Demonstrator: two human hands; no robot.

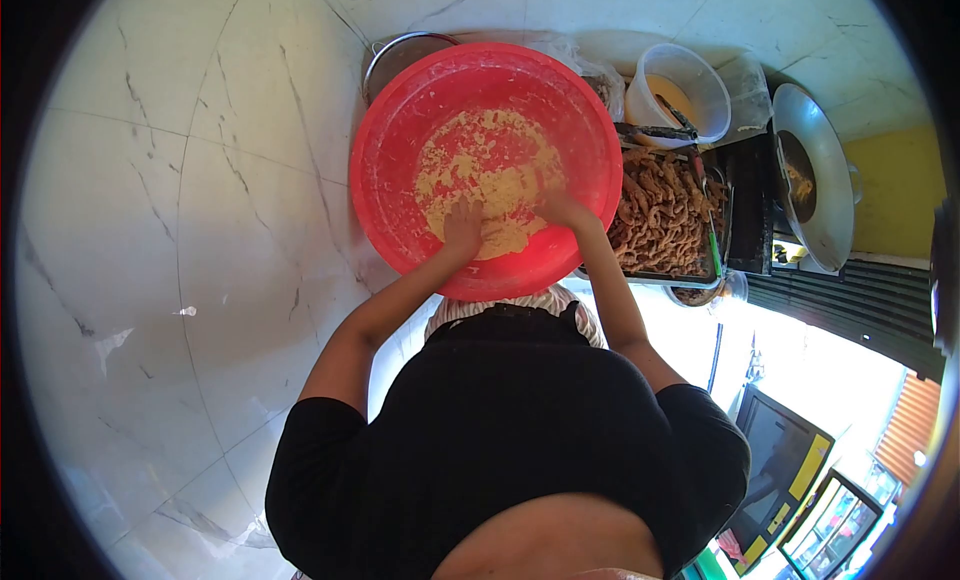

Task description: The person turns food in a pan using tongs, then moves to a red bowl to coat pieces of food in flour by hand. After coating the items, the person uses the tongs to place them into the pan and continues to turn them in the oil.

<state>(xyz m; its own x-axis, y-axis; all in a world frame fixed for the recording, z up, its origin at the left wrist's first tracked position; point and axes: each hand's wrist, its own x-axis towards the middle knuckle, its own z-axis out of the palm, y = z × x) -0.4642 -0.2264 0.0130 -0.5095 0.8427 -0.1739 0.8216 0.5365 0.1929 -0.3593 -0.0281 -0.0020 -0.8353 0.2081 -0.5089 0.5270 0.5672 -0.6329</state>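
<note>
A wide red plastic basin (385, 170) holds a layer of yellowish, crumbly floury mix (490, 180), with more powder dusted over its walls. My left hand (463, 229) reaches over the near rim, fingers stretched apart and resting on the mix at its lower left. On the right side, my right hand (562, 210) dips into the same mix, its fingers blurred and partly buried.
Right of the basin, a tray of brown fried strips (665, 220) carries green-handled tongs (714, 250). Behind it stands a clear tub (705, 90) of yellowish liquid. A large metal wok (835, 190) sits farther right. Marbled tiles (180, 280) lie on the left.
</note>
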